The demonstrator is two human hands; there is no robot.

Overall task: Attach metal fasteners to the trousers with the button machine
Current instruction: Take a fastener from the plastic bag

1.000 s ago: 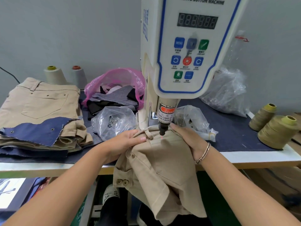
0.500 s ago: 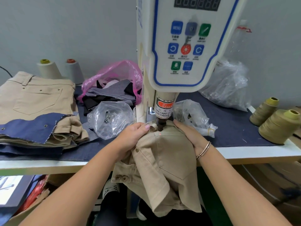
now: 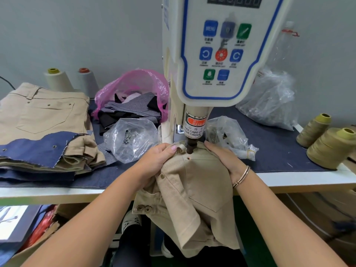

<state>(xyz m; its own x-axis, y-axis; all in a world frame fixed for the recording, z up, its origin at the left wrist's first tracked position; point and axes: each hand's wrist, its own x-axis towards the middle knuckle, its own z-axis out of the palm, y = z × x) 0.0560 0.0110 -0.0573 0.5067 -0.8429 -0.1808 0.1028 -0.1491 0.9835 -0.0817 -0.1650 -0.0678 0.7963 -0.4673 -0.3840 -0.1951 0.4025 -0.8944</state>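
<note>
Both hands clamp the khaki trousers [image 3: 194, 189] at frame centre: left hand [image 3: 154, 162] bunching cloth, right hand [image 3: 223, 158] pressing the pocket edge. Above, the button machine [image 3: 217, 54] fills the upper middle, its punch [image 3: 190, 145] just over the fabric. A small fastener [image 3: 188, 158] sits below it. Positioning seems underway; next likely needs fingers held back before triggering.

Plain grey wall [image 3: 81, 35] behind a white table [image 3: 308, 180] topped with dark blue cloth [image 3: 273, 149]. Green floor [image 3: 256, 237] below; even, diffuse light, no hard shadows.
</note>
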